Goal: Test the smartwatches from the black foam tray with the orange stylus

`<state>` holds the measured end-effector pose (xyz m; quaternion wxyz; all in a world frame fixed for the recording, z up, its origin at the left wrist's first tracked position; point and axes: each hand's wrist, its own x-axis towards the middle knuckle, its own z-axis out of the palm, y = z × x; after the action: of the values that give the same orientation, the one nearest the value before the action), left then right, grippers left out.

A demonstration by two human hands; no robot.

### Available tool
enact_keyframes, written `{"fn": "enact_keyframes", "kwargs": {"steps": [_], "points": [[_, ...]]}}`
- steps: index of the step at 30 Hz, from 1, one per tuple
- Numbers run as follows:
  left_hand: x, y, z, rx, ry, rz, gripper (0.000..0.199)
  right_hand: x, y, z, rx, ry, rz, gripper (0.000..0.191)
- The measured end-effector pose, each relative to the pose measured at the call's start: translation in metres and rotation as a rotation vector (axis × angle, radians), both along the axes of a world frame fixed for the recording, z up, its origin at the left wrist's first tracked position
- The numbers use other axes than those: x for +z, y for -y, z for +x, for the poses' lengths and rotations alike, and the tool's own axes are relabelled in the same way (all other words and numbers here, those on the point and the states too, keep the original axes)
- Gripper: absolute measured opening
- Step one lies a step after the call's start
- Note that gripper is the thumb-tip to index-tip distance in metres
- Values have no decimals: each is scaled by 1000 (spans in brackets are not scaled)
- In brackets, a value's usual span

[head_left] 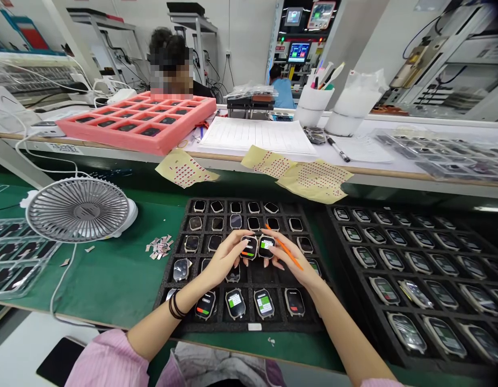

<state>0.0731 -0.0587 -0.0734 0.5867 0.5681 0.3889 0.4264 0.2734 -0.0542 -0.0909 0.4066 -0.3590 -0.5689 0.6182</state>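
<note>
My left hand (229,253) is closed on a smartwatch case (249,248) with a dark screen and an orange-red strip at its bottom. Right beside it, my right hand (291,258) grips a second smartwatch case (267,246), its lit screen showing green and white. An orange stick-like tool (287,250), perhaps a pen or pick, also lies across the fingers of my right hand. Both hands are above a black foam tray (254,321) with watch cases in its compartments. Several in the front row have lit screens, such as one watch (264,303) in green and white.
To the right stands another foam tray (333,258) full of watches. A fan (85,209) and small scraps (159,246) are on the green mat at left. The shelf ahead bears a pink foam tray (164,141), papers (252,134) and pen cups (313,105). A person (170,64) sits beyond.
</note>
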Motion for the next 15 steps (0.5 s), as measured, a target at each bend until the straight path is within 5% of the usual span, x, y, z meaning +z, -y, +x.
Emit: {"fn": "enact_keyframes", "kwargs": {"steps": [15], "points": [[-3,0,0,-2,31,-29,37,-1,0,0,-32,9,-27,40]]}}
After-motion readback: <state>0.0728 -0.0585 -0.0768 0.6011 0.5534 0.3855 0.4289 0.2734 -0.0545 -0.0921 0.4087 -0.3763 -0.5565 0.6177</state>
